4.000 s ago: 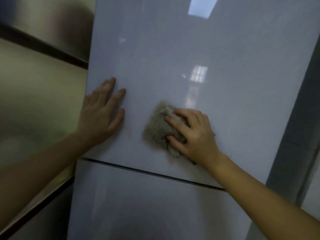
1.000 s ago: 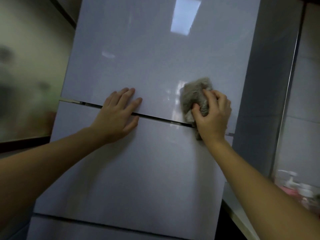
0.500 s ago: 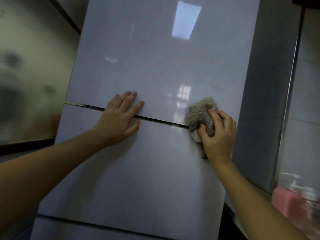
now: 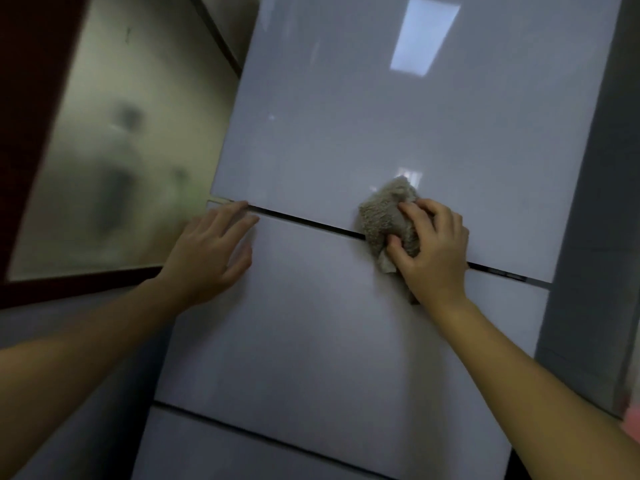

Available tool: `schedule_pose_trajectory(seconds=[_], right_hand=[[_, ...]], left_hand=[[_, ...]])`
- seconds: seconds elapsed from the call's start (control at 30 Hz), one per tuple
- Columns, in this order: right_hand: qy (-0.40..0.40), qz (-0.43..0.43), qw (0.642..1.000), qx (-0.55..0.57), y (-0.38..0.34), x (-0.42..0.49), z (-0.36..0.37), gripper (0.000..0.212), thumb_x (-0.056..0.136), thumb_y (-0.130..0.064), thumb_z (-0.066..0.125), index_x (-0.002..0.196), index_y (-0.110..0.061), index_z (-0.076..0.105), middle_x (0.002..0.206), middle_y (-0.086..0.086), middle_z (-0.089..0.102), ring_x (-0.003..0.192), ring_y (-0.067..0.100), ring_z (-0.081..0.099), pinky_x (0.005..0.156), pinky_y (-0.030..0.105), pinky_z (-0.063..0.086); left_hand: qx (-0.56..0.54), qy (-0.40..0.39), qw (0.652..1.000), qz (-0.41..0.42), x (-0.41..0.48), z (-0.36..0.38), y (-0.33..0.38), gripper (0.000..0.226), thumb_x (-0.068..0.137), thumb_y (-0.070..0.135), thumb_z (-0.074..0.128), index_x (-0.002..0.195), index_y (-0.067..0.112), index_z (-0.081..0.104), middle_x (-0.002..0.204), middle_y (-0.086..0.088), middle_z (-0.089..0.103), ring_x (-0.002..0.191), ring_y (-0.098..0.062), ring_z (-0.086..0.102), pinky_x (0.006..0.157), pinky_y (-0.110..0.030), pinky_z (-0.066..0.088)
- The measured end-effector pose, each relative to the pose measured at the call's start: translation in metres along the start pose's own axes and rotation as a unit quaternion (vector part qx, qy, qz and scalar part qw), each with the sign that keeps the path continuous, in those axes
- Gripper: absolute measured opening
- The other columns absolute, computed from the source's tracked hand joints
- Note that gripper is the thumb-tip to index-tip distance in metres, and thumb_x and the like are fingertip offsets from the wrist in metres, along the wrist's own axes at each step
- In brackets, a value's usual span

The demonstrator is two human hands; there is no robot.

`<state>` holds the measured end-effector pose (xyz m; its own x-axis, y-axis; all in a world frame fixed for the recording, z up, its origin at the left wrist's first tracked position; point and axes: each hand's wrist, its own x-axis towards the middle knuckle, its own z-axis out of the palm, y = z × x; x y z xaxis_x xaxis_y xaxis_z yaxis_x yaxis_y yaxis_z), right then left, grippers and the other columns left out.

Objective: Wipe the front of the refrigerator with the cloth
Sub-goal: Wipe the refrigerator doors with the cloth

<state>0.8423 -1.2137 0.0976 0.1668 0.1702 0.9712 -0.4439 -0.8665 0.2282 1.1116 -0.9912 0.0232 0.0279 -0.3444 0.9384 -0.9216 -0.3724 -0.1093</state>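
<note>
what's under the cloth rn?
The cloth, gripped by the right hand, lies against the refrigerator front, straddling the dark seam between the upper and middle doors. The seam enters from the left and reappears past the hand; the stretch beneath is covered.

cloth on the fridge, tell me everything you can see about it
The cloth is grey-beige with a fuzzy, terry-like nap, bunched into a lumpy wad. It lies pressed against the glossy refrigerator front, straddling the dark gap between the upper and middle door panels. The right hand grips its right side, fingers curled over it and thumb at its lower edge. A paler corner pokes out below the thumb, and a bit shows under the wrist. Nothing else touches it.
</note>
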Motion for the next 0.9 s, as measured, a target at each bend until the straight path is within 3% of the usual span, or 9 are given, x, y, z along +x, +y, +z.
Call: schedule_pose_trajectory(seconds=[0.13,0.27,0.43,0.63,0.8,0.9], right_hand=[[-0.046,-0.086,0.995,0.003,-0.051,0.028,0.035,0.048,0.084,-0.038,0.067,0.129,-0.021,0.063,0.13,0.007,0.058,0.119,0.028,0.051,0.092,0.041,0.041],[-0.062,-0.11,0.992,0.018,-0.096,0.043,0.067,0.048,0.084,-0.039,0.067,0.128,-0.022,0.063,0.131,0.006,0.057,0.12,0.03,0.052,0.092,0.042,0.042],[-0.059,-0.185,0.981,0.01,-0.103,0.065,0.077,0.046,0.082,-0.039,0.069,0.124,-0.019,0.067,0.124,0.008,0.062,0.111,0.033,0.057,0.087,0.044,0.047],[0.021,0.001,0.999,0.027,-0.111,0.111,0.084,0.048,0.086,-0.04,0.064,0.13,-0.021,0.063,0.128,0.009,0.057,0.115,0.032,0.051,0.092,0.039,0.039],[-0.068,-0.157,0.985,0.025,-0.163,0.11,0.112,0.049,0.085,-0.041,0.063,0.129,-0.02,0.063,0.129,0.01,0.058,0.116,0.033,0.053,0.09,0.042,0.042],[-0.076,-0.189,0.979,0.015,-0.167,0.094,0.115,0.049,0.085,-0.041,0.064,0.129,-0.021,0.064,0.129,0.007,0.06,0.115,0.031,0.054,0.087,0.042,0.044]], left_hand=[[0.015,-0.024,1.0,-0.004,-0.024,0.011,-0.021,0.053,0.094,0.039,0.042,0.137,0.01,0.052,0.148,-0.02,0.045,0.126,-0.038,0.052,0.103,-0.045,0.044],[0.003,-0.013,1.0,0.018,-0.032,0.023,-0.025,0.054,0.095,0.038,0.043,0.138,0.008,0.053,0.153,-0.023,0.04,0.136,-0.039,0.045,0.112,-0.046,0.038],[0.007,-0.004,0.999,0.046,-0.036,0.032,-0.033,0.058,0.095,0.039,0.044,0.146,0.01,0.045,0.159,-0.02,0.032,0.145,-0.036,0.035,0.118,-0.044,0.03],[-0.004,0.016,0.999,0.044,-0.036,0.039,-0.033,0.059,0.095,0.04,0.045,0.147,0.011,0.043,0.16,-0.019,0.03,0.148,-0.035,0.031,0.119,-0.046,0.031],[-0.006,0.023,0.999,0.032,-0.039,0.045,-0.03,0.063,0.096,0.042,0.045,0.151,0.013,0.036,0.162,-0.018,0.026,0.152,-0.031,0.023,0.122,-0.045,0.026],[-0.006,0.028,0.999,0.033,-0.039,0.046,-0.028,0.063,0.095,0.042,0.046,0.151,0.013,0.036,0.161,-0.018,0.027,0.151,-0.031,0.024,0.122,-0.045,0.026]])
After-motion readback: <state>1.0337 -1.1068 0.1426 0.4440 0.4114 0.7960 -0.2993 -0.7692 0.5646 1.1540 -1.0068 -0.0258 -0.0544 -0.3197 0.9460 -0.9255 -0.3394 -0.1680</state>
